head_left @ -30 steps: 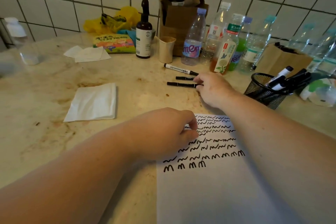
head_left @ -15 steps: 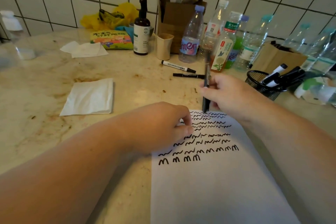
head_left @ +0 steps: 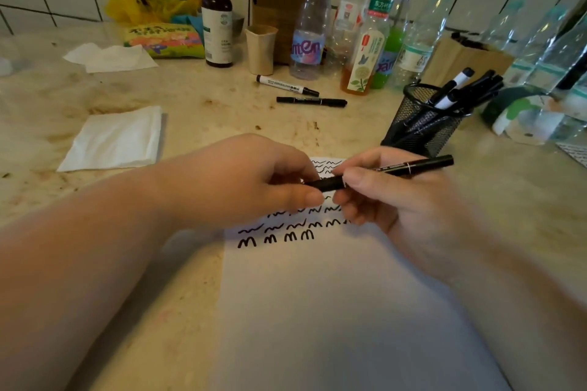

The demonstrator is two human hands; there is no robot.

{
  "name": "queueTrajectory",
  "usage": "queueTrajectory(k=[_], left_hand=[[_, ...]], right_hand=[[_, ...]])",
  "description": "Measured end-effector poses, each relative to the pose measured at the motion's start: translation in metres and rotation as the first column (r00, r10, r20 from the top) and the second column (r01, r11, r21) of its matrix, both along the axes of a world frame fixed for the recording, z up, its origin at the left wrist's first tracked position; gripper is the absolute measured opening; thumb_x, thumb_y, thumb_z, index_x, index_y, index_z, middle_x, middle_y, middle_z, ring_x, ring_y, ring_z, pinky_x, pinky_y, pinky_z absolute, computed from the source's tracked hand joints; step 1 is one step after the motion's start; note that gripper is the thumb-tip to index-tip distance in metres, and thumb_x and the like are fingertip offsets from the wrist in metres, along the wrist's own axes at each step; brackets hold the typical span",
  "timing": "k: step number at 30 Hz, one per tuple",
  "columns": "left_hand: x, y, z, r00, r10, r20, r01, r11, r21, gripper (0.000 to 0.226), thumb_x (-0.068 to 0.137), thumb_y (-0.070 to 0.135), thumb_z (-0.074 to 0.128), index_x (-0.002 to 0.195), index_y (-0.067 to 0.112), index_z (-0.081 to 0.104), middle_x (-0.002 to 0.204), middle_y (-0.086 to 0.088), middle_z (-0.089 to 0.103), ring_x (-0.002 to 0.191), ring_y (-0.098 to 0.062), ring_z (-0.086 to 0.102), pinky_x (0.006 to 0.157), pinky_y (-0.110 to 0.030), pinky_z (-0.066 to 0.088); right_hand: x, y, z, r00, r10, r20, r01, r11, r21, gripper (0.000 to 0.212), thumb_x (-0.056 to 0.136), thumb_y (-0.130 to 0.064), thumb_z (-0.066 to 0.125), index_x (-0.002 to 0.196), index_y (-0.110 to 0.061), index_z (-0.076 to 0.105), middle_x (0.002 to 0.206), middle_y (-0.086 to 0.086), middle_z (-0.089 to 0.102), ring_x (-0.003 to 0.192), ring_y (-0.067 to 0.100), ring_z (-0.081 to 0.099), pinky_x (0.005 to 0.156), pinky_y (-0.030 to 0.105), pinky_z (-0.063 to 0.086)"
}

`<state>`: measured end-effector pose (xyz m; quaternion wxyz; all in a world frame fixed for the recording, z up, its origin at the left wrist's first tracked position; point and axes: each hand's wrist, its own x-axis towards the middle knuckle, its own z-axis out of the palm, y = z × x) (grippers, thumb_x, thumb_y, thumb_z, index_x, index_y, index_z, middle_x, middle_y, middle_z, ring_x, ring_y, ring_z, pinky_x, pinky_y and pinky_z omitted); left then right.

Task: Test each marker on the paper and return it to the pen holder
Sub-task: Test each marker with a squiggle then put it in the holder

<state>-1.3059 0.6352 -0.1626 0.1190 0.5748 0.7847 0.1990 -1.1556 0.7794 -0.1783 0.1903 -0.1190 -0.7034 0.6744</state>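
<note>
Marker (head_left: 386, 172) now lifted level over the paper (head_left: 317, 295), left hand (head_left: 254, 181) joining.
Both hands pinch it, right hand (head_left: 390, 197) mid-barrel, left on the cap end; uncapping likely next. Holder (head_left: 422, 124) waits beyond.

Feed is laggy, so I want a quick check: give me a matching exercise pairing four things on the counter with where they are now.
Things:
1. thin black marker
2. white-barrelled marker
3. folded napkin
4. pen holder

Places:
A. lying near the paper cup
B. standing right of the paper
C. held by both hands
D. lying left of the paper

Pairs: 1-C, 2-A, 3-D, 4-B
</note>
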Motion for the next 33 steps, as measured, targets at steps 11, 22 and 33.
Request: queueTrajectory(k=[11,22,33], left_hand=[[-0.008,-0.011,0.009,0.948,-0.184,0.258,0.223,0.966,-0.128,0.034,0.096,0.05,0.039,0.076,0.038,0.064,0.062,0.014,0.054,0.057,-0.001,0.046,0.062,-0.021,0.039],[-0.013,-0.001,-0.009,0.996,0.073,-0.049,-0.075,0.996,-0.042,0.034,0.085,0.062,0.041,0.081,0.037,0.064,0.068,0.01,0.063,0.063,-0.006,0.057,0.063,-0.03,0.048],[-0.015,-0.002,-0.013,0.994,0.032,-0.104,-0.041,0.996,-0.082,0.037,0.086,0.061,0.04,0.081,0.032,0.061,0.07,0.009,0.064,0.065,-0.007,0.057,0.063,-0.031,0.049]], right_hand=[[0.006,0.002,0.006,0.995,-0.02,-0.099,0.032,0.992,0.123,0.013,0.067,-0.019,0.064,0.062,-0.01,0.072,0.048,0.01,0.054,0.044,0.021,0.045,0.046,0.027,0.031],[0.007,0.007,-0.005,0.984,-0.045,0.175,0.024,0.993,0.118,0.021,0.077,-0.023,0.059,0.063,-0.014,0.072,0.054,0.014,0.064,0.048,0.028,0.052,0.04,0.024,0.039],[0.01,0.003,-0.003,0.97,-0.092,0.224,0.054,0.984,0.168,0.024,0.087,-0.002,0.061,0.063,-0.004,0.064,0.055,0.018,0.065,0.043,0.021,0.055,0.041,0.028,0.043]])
